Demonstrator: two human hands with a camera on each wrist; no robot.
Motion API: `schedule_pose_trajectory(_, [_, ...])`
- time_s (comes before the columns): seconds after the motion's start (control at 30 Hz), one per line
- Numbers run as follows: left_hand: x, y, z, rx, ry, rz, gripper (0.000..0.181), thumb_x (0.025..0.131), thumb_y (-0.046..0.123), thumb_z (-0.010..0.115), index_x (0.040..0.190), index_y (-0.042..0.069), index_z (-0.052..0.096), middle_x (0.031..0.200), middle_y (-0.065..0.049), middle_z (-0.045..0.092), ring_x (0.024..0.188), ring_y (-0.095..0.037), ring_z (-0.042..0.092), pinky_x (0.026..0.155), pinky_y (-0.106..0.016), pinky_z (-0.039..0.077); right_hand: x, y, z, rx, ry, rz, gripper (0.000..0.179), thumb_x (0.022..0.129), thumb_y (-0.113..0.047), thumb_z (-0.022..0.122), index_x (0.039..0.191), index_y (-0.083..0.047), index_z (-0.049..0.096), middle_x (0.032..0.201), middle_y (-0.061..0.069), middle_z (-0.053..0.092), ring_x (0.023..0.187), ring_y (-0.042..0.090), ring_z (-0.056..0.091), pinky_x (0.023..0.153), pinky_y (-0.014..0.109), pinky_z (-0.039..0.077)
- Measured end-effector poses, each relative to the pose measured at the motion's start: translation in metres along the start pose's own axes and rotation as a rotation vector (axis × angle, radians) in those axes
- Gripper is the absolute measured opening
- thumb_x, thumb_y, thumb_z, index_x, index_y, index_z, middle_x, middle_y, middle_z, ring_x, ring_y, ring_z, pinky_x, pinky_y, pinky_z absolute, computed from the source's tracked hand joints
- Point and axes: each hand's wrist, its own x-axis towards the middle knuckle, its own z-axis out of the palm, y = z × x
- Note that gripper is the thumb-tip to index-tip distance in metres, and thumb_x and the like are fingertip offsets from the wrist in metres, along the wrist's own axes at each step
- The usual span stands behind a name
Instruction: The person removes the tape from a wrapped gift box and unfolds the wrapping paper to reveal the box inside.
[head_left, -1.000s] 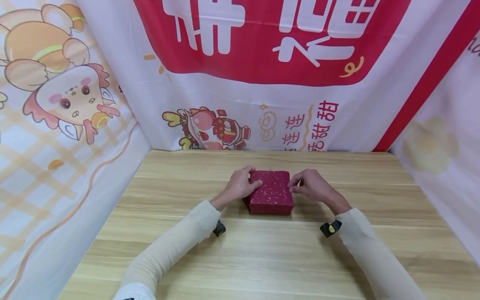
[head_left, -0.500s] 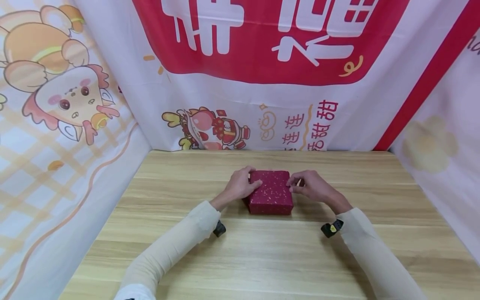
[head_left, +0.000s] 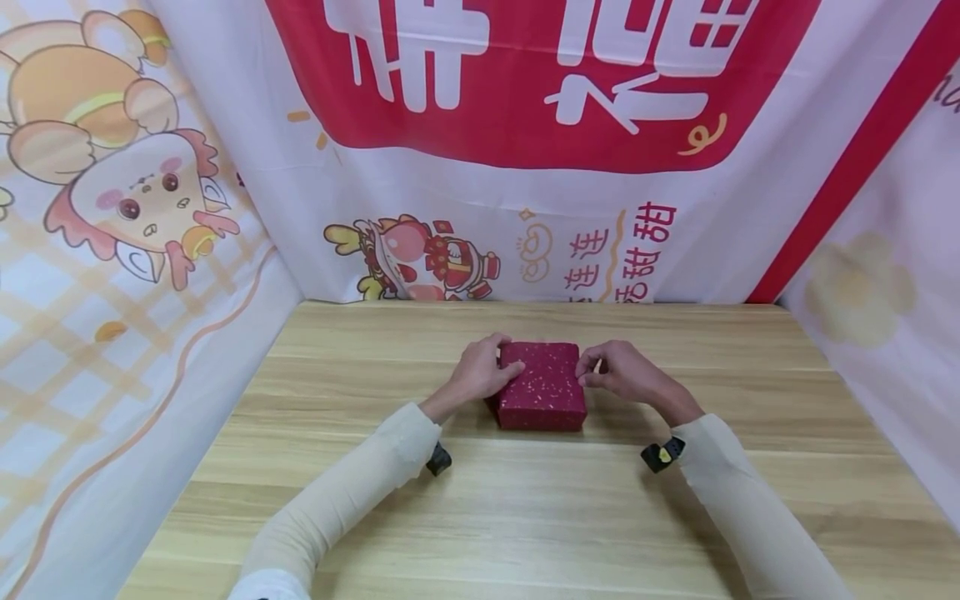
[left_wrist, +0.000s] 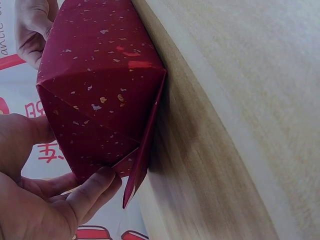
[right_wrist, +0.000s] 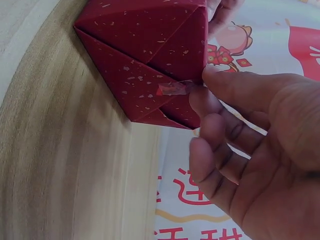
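A box wrapped in dark red flecked paper sits on the wooden table between both hands. My left hand grips its left end, thumb over the top edge. In the left wrist view the fingers lie against the folded paper there, and a loose pointed flap sticks out near the table. At the opposite end, a short piece of clear tape lies across the folds. My right hand pinches the tape's end between thumb and index finger at the box's top edge, with its other fingers curled alongside.
The wood-grain table extends around the box toward the front. Printed cloth hangs behind it and along the left and right sides. Dark wrist straps sit below both hands.
Half a second ago the right index finger reached slightly over the box's top edge; now it is back at the right side. The left hand and the box have stayed in place.
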Motion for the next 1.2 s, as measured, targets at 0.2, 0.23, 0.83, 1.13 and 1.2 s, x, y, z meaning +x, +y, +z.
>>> schedule_pose_trajectory(0.2, [0.000,0.001,0.001,0.000,-0.002,0.002,0.052,0.096,0.033,0.064,0.140,0.010,0.048,0.129,-0.013,0.062,0.108,-0.023,0.066,0.091,-0.035,0.057,-0.002,0.005,0.002,0.033,-0.013,-0.017,0.013,0.094,-0.014,0.066,0.107,-0.014,0.067,0.093,0.002,0.064,0.083,0.019,0.057,0.069,0.028,0.050])
schedule_pose_trajectory(0.23, [0.000,0.001,0.001,0.000,-0.003,0.002,0.052,0.096,0.033,0.064,0.140,0.010,0.048,0.129,-0.013,0.062,0.108,-0.024,0.066,0.091,-0.036,0.057,-0.002,0.005,0.002,0.039,-0.003,-0.015,0.016,0.094,-0.014,0.067,0.110,-0.014,0.068,0.095,0.002,0.064,0.084,0.018,0.057,0.070,0.028,0.050])
schedule_pose_trajectory(0.83, [0.001,-0.004,0.002,-0.021,0.004,0.030,0.052,0.096,0.033,0.064,0.139,0.009,0.049,0.126,-0.013,0.064,0.106,-0.023,0.066,0.087,-0.034,0.058,0.001,0.014,0.003,0.082,-0.051,-0.171,0.007,0.099,-0.009,0.056,0.094,-0.011,0.061,0.093,0.014,0.064,0.087,0.023,0.058,0.072,0.026,0.050])
schedule_pose_trajectory(1.13, [0.001,-0.003,0.001,-0.017,0.006,0.017,0.052,0.096,0.033,0.064,0.140,0.009,0.049,0.128,-0.013,0.063,0.108,-0.023,0.066,0.089,-0.035,0.057,0.002,0.020,0.012,0.220,-0.127,-0.145,0.014,0.106,-0.013,0.040,0.097,-0.008,0.049,0.095,0.025,0.053,0.090,0.040,0.053,0.074,0.038,0.051])
schedule_pose_trajectory(1.2, [0.001,-0.002,0.001,-0.018,0.005,0.016,0.052,0.096,0.033,0.064,0.140,0.009,0.049,0.128,-0.013,0.063,0.108,-0.023,0.066,0.090,-0.035,0.057,0.001,0.021,0.014,0.260,-0.137,-0.127,0.014,0.106,-0.014,0.037,0.099,-0.007,0.048,0.098,0.024,0.051,0.093,0.039,0.052,0.077,0.041,0.051])
